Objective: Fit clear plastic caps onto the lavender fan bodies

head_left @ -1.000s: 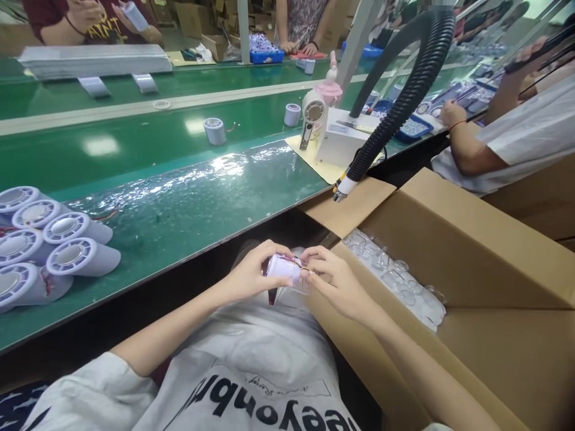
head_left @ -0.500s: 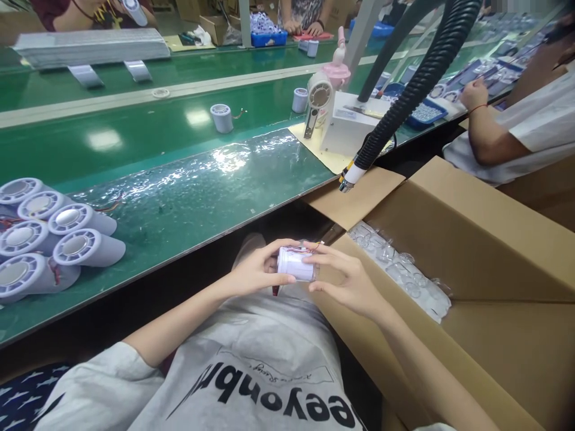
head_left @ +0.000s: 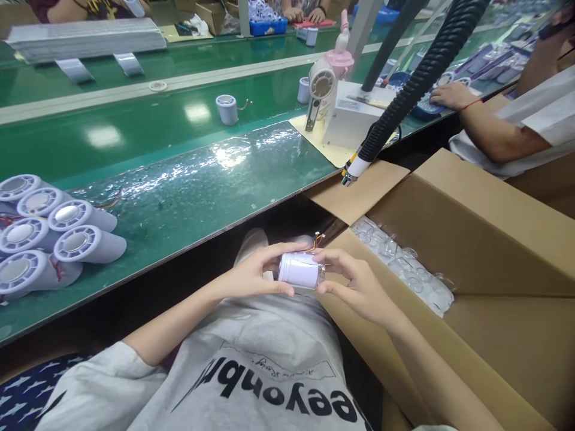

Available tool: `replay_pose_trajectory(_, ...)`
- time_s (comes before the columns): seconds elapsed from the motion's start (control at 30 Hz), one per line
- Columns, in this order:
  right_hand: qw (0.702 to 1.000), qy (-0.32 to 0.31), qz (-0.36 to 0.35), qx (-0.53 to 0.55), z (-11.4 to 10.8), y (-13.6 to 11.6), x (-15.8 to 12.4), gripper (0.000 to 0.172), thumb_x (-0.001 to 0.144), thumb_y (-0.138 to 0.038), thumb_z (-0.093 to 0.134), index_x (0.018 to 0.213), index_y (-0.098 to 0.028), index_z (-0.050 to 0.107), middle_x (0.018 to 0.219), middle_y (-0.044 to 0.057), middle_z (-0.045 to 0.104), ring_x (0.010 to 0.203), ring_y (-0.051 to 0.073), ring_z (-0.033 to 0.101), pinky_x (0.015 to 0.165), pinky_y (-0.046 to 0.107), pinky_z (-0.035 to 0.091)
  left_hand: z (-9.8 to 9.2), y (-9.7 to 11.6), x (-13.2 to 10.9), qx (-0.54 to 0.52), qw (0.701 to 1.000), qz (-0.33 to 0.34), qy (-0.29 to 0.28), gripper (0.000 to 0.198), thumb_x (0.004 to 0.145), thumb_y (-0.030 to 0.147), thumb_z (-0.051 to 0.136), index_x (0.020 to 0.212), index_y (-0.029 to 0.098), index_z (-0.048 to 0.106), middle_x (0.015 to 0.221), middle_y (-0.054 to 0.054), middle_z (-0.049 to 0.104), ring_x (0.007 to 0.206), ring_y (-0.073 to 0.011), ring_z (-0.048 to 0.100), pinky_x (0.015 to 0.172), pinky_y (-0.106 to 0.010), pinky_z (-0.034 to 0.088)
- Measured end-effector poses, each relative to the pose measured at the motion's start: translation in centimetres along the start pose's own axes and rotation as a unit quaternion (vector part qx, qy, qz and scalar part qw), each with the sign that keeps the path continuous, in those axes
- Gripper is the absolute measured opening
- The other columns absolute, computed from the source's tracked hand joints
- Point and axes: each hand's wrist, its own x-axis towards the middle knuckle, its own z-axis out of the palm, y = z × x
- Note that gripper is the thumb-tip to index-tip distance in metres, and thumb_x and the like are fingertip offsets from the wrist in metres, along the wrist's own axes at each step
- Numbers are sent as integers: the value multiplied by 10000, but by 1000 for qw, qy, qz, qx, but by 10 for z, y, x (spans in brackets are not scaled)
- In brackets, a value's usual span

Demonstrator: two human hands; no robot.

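Observation:
Over my lap, both hands hold one white cylindrical housing (head_left: 299,270) lying sideways. My left hand (head_left: 254,271) wraps its left end, fingers curled over and under it. My right hand (head_left: 354,284) pinches the right end, where a clear plastic piece sits. Thin red and yellow wires (head_left: 318,240) stick up behind the housing. Several more white housings (head_left: 54,233) with vented ends lie stacked on the green bench at the far left.
An open cardboard box (head_left: 471,239) at my right holds clear plastic parts (head_left: 404,269). A black corrugated hose (head_left: 417,78) hangs over the box flap beside a white machine (head_left: 354,120) and a small fan (head_left: 323,90). Another person's arm (head_left: 485,129) rests at right.
The housing has been turned in my hands so its plain side faces up. My right fingers shifted from the wires to the housing's right end. The view drifted slightly.

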Motion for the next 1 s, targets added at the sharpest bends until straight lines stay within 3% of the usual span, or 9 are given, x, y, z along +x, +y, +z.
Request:
replay_pose_trajectory(0.27, 995, -10, 51, 85, 1, 2, 0, 332, 840, -430, 683, 1088, -232, 585, 1147, 78, 659, 1002, 229, 652, 823, 360, 569, 0, 3, -3, 46, 999, 20, 5, 745, 685, 241, 810, 1365, 312, 515, 1391, -84, 533, 1232, -271, 546, 1028, -388, 460)
replay_pose_trajectory(0.63, 969, -15, 142, 202, 6, 6, 4, 443, 812, -599, 640, 1028, -224, 546, 841, 16, 641, 677, 154, 635, 658, 313, 579, 0, 6, -2, 82, 996, 45, 3, 744, 670, 263, 820, 1355, 302, 532, 1379, -93, 544, 1253, -289, 525, 1048, -407, 443)
replay_pose_trajectory(0.8, 951, -4, 174, 255, 12, 8, 6, 446, 813, -624, 618, 948, -204, 554, 794, -6, 587, 638, 131, 626, 584, 275, 583, -1, 5, -3, 88, 995, 47, -6, 745, 688, 261, 808, 1369, 311, 511, 1399, -85, 529, 1288, -279, 500, 1066, -398, 429)
replay_pose_trajectory(1.0, 920, -19, 234, 313, 18, 11, 8, 514, 776, -687, 610, 859, -194, 491, 597, -8, 636, 489, 140, 642, 422, 200, 507, -2, 4, -4, 98, 993, 68, -10, 762, 685, 246, 813, 1377, 315, 501, 1404, -83, 532, 1310, -284, 480, 1107, -423, 385)
